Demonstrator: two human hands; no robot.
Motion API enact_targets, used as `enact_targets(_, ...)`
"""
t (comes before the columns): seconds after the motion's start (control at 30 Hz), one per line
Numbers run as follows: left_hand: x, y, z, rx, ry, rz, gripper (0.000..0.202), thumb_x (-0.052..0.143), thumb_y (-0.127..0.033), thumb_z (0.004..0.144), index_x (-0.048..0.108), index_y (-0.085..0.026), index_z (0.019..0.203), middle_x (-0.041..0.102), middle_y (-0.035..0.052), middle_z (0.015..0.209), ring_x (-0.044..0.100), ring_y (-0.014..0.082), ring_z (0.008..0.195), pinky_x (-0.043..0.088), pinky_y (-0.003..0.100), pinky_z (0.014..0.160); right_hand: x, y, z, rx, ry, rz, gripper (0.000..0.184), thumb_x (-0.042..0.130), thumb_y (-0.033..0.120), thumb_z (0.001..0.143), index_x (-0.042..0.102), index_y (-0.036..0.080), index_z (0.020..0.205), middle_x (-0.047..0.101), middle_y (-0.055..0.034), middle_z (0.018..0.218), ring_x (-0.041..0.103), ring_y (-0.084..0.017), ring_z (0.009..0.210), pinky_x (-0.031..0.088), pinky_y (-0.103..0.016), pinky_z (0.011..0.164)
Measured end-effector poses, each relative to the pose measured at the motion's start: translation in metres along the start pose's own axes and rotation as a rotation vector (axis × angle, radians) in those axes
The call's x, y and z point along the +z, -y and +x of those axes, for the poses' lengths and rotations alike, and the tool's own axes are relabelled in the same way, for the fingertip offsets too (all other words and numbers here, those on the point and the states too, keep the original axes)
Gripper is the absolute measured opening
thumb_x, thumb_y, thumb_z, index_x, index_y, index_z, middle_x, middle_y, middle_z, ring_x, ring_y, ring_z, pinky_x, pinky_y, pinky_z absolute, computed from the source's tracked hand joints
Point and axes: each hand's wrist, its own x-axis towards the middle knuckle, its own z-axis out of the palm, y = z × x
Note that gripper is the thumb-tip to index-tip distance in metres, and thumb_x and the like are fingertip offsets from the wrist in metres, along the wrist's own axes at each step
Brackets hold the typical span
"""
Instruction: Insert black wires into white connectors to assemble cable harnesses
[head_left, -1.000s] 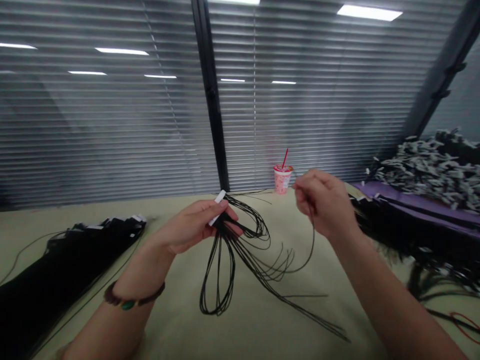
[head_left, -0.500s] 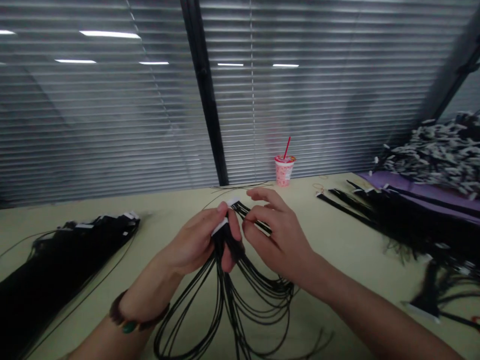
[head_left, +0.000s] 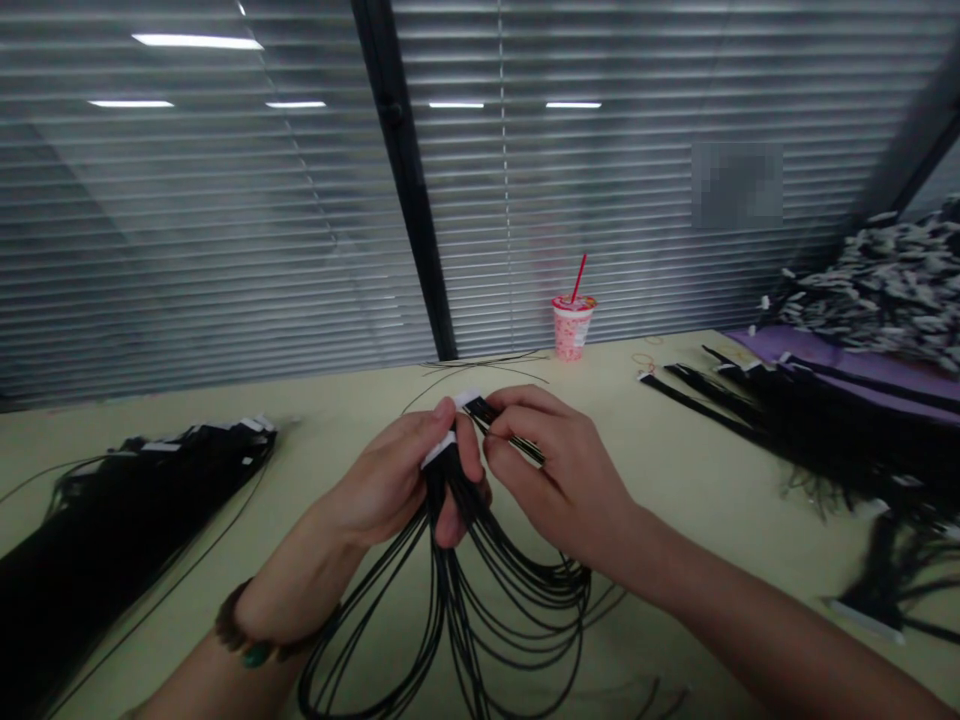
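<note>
Black wires with white connectors form a looped wire harness [head_left: 450,600] at the middle of the view. My left hand [head_left: 397,475] is closed on it, with the thumb on top beside a white connector [head_left: 439,450] and the fingers behind. A second white connector [head_left: 469,400] points away just past the left fingertips. My right hand [head_left: 555,465] is closed around the wires right behind that second connector, thumb and index finger pinched together. What exactly lies between those fingertips is too small to tell. Loops of wire hang below both hands.
On the left lies a thick bundle of black wires [head_left: 150,510] with white ends. More black harnesses [head_left: 840,430] spread over the right side, near a heap of white-ended wires [head_left: 892,290] on purple material. A pink cup [head_left: 572,330] with a straw stands by the blinds.
My right hand's raised fingers have come down and closed on the wires near the far connector. My left hand keeps its hold. The view has shifted slightly.
</note>
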Motion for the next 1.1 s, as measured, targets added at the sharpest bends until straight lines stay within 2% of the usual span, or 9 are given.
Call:
enact_targets(0.4,0.0,0.0,-0.001,-0.059,0.055,0.112,0.047,0.028,-0.038,0.089,0.062,-0.014,0.066,0.06,0.0025,0.042,0.056,0.0123,0.035,0.039,0.02,0.04,0.0,-0.001,-0.002,-0.025,0.007,-0.036,0.021,0.045,0.014,0.081,0.056,0.013,0.063,0.056,-0.0047,0.089,0.05,-0.011,0.094,0.037,-0.025,0.081)
enact_targets(0.63,-0.002,0.0,-0.001,-0.049,0.053,0.13,0.047,0.027,-0.037,0.089,0.061,-0.012,0.066,0.059,0.0036,0.042,0.055,0.0119,0.035,0.038,0.02,0.041,0.0,-0.004,0.0,0.011,0.053,0.029,0.017,0.044,0.013,0.081,0.054,0.013,0.066,0.055,-0.0028,0.078,0.051,-0.01,0.082,0.039,-0.023,0.075)
enact_targets(0.73,-0.005,-0.002,0.0,-0.022,-0.033,0.137,0.046,0.029,-0.038,0.088,0.06,-0.013,0.065,0.058,0.0027,0.039,0.054,0.0117,0.035,0.039,0.02,0.042,-0.001,-0.011,0.001,0.147,0.108,0.13,0.005,0.048,0.02,0.08,0.05,0.016,0.078,0.055,0.0,0.074,0.052,-0.01,0.069,0.041,-0.024,0.065)
enact_targets(0.77,-0.006,-0.004,0.001,-0.019,-0.061,0.148,0.045,0.03,-0.039,0.088,0.06,-0.013,0.066,0.058,0.0027,0.04,0.054,0.0115,0.035,0.04,0.02,0.042,-0.002,-0.015,0.002,0.215,0.127,0.192,0.011,0.052,0.021,0.077,0.047,0.017,0.086,0.055,0.0003,0.076,0.052,-0.01,0.067,0.042,-0.024,0.062)
enact_targets(0.83,-0.008,-0.006,0.001,-0.018,-0.105,0.178,0.043,0.032,-0.039,0.087,0.06,-0.013,0.067,0.06,0.0037,0.044,0.054,0.0112,0.036,0.04,0.02,0.042,-0.008,-0.025,0.003,0.358,0.205,0.345,0.039,0.059,0.019,0.07,0.038,0.019,0.102,0.057,-0.0002,0.08,0.054,-0.01,0.062,0.043,-0.023,0.056)
enact_targets(0.9,-0.01,-0.009,0.0,-0.012,-0.142,0.21,0.042,0.033,-0.04,0.087,0.06,-0.013,0.068,0.061,0.0044,0.045,0.055,0.0115,0.039,0.041,0.02,0.043,-0.017,-0.036,0.005,0.478,0.369,0.48,0.051,0.06,0.014,0.066,0.034,0.019,0.11,0.058,-0.0003,0.076,0.054,-0.01,0.057,0.042,-0.023,0.052)
enact_targets(0.97,-0.012,-0.011,-0.001,0.003,-0.174,0.233,0.042,0.033,-0.04,0.087,0.059,-0.013,0.069,0.062,0.0051,0.046,0.057,0.0122,0.041,0.041,0.02,0.044,-0.028,-0.045,0.008,0.566,0.504,0.597,0.043,0.059,0.012,0.066,0.043,0.015,0.106,0.058,-0.0005,0.07,0.053,-0.009,0.052,0.04,-0.022,0.049)
enact_targets(1.0,-0.013,-0.012,-0.002,0.013,-0.184,0.239,0.041,0.034,-0.041,0.086,0.059,-0.013,0.069,0.062,0.0053,0.046,0.057,0.0126,0.043,0.042,0.02,0.045,-0.033,-0.049,0.009,0.604,0.52,0.664,0.038,0.06,0.011,0.066,0.048,0.013,0.102,0.058,-0.0008,0.069,0.052,-0.008,0.051,0.039,-0.021,0.048)
enact_targets(1.1,-0.016,-0.011,-0.002,0.021,-0.185,0.238,0.038,0.036,-0.041,0.086,0.059,-0.013,0.073,0.066,0.0076,0.054,0.06,0.0142,0.05,0.045,0.023,0.051,-0.046,-0.056,0.011,0.726,0.431,0.929,0.031,0.06,0.009,0.066,0.055,0.012,0.096,0.056,0.0,0.069,0.045,-0.003,0.046,0.036,-0.018,0.046)
